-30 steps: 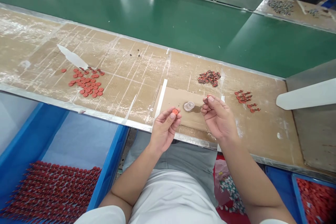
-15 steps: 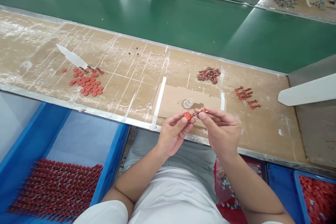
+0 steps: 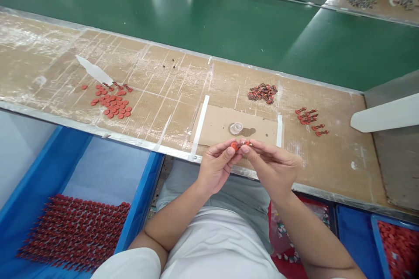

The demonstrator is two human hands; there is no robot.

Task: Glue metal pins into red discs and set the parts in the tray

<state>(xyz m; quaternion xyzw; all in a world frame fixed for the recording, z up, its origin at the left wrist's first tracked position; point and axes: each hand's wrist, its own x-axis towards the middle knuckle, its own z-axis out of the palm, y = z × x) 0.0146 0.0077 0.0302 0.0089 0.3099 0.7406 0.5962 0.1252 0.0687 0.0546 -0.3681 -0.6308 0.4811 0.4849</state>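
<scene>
We saw small red disc (image 3: 234,145) pinched between thumb and fingertips of left hand (image 3: 216,168), held above cardboard sheet (image 3: 212,128). Right hand (image 3: 271,170) closed on slim red-and-metal part (image 3: 248,143), its end meeting disc. Both pieces looked light, stiff, easily dropped; we judged pinching by edges safest. Clear plastic cap (image 3: 236,128) sat on cardboard sheet. Loose red discs (image 3: 113,104) and heap of red parts (image 3: 262,93) lay on surface (image 3: 183,78); blue tray (image 3: 143,187) held rows of red pieces (image 3: 75,231).

Taped cardboard bench top (image 3: 157,83) is laid along green conveyor belt (image 3: 203,39). Clear plastic cap (image 3: 235,128) is set on cardboard sheet (image 3: 209,124). Blue bin (image 3: 144,183) is filled with rows of red parts (image 3: 72,233).
</scene>
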